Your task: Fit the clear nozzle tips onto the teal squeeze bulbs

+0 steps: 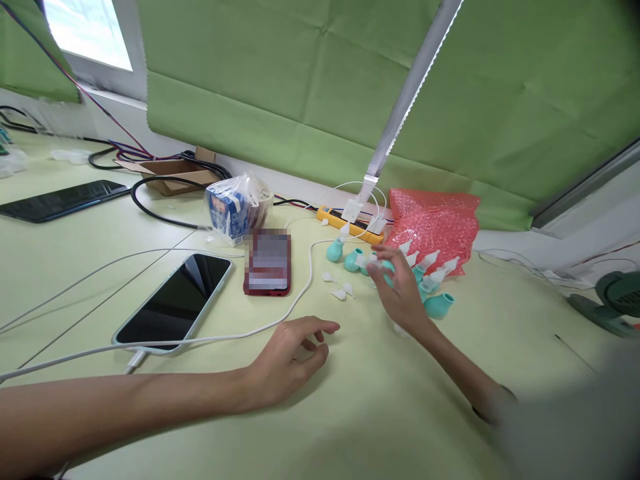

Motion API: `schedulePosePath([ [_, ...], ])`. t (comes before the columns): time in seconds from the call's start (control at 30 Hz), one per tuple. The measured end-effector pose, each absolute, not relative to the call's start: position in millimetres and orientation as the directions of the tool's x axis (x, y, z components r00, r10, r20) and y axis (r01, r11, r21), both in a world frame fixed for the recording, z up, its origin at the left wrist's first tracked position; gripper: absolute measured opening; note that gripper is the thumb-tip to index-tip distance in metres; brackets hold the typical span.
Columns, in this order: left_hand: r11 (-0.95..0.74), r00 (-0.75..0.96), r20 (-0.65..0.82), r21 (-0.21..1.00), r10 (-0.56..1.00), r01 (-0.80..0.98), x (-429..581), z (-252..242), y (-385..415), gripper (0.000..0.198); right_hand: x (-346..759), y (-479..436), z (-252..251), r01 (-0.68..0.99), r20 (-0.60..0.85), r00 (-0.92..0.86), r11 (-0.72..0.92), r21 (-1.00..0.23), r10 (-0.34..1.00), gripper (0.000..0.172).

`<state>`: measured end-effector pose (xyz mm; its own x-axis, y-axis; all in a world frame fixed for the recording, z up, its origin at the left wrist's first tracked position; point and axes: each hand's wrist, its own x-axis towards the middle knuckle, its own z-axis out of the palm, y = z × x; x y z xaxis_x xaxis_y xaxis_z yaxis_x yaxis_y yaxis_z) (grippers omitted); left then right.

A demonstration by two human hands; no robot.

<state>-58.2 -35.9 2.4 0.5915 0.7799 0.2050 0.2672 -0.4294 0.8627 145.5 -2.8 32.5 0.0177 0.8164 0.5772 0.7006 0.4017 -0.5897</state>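
Note:
My left hand [293, 360] rests on the table, fingers loosely curved and apart, with nothing in it. Farther right, my right hand [400, 290] is among teal rubber bulbs, its thumb and index finger pinched on a small translucent nozzle tip [362, 262]. Left of that hand stand a teal bulb with a white tip on it [335, 250] and an open-necked teal bulb [353, 260]. Several more bulbs, some with tips fitted, stand behind and beside the hand, partly hidden; one bulb [439, 306] lies on its side. Loose white tips [340, 293] lie between my hands.
A pink bubble-wrap bag [435, 223] and a yellow power strip [325, 217] are at the back. A red-cased phone [267, 263], a charging phone [175, 303], a bagged blue box [230, 210] and a dark tablet [65, 200] lie leftward. A white cable [240, 335] crosses the table.

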Motion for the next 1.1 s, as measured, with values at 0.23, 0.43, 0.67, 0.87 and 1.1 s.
schedulePosePath([
  [0.23,-0.488,0.638,0.257,0.846,0.726,0.216,-59.9,1.0,-35.2,0.029,158.2,50.8,44.4,0.963,0.37,-0.245,0.179,0.203,0.896,0.018],
  [0.43,-0.487,0.639,0.248,0.843,0.728,0.227,-58.1,0.2,-34.5,0.027,153.8,43.3,39.3,0.914,0.305,-0.385,0.314,0.257,0.871,0.017],
  [0.67,-0.49,0.641,0.242,0.838,0.729,0.241,-58.9,1.7,-36.2,0.025,151.0,41.6,31.5,0.809,0.265,-0.572,0.478,0.343,0.776,0.015],
  [0.87,-0.432,0.595,0.242,0.88,0.767,0.199,-60.8,0.2,-38.1,0.026,159.1,20.9,37.5,0.839,0.481,-0.509,0.536,0.093,0.714,0.015],
  [1.1,-0.491,0.542,0.369,0.866,0.755,0.093,-59.4,1.7,-36.9,0.055,128.4,-58.1,26.7,0.312,0.287,-0.081,0.298,-0.902,0.955,0.016],
])
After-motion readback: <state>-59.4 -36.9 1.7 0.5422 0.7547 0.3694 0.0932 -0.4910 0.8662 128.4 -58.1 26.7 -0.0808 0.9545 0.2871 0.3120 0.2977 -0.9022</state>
